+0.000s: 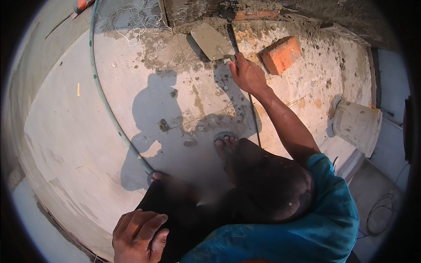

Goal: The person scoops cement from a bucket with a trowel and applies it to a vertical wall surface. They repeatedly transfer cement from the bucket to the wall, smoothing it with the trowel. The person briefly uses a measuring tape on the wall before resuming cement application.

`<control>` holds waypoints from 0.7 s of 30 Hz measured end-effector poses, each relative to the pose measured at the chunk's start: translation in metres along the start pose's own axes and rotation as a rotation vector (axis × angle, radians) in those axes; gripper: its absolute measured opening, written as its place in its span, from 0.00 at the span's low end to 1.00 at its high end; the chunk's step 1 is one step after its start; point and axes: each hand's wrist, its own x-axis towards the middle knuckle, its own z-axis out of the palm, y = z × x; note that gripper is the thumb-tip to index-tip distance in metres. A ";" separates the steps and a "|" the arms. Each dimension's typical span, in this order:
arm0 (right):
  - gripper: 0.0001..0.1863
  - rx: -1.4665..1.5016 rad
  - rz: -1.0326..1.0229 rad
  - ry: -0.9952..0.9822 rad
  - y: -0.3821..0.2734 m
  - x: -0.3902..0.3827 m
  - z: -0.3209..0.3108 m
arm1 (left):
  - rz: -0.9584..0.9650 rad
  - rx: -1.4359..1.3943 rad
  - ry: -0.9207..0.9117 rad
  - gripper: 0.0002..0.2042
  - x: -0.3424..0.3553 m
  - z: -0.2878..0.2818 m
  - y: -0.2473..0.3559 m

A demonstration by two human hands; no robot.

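My right hand (249, 75) is closed around the handle of a trowel (212, 42), reaching forward. The trowel's flat blade, coated in grey mortar, is over the mortar-smeared floor near the base of the wall. Right of that hand, an orange brick (281, 55) lies on the pale slab, apart from the trowel. At the lower left, my left hand (141, 236) hangs by my dark-clad knee. Its fingers are loosely bent, the thumb stands apart, and nothing shows in it.
A green hose (101, 94) curves along the left down to my foot. White string (138, 24) lies tangled at the upper left. A pale bucket (357, 125) stands at the right. Mortar crumbs (163, 125) dot the floor, and a coiled cable (380, 215) rests at lower right.
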 end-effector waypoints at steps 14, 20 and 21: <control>0.19 -0.158 0.049 -0.168 0.020 -0.034 0.027 | 0.247 -0.082 -0.086 0.12 0.018 -0.007 -0.001; 0.23 -0.091 0.219 -0.137 -0.020 0.047 0.015 | 0.329 -0.082 -0.088 0.12 0.017 -0.010 -0.023; 0.24 -0.076 0.231 -0.117 -0.024 0.051 0.015 | 0.360 -0.083 -0.073 0.12 0.015 -0.010 -0.028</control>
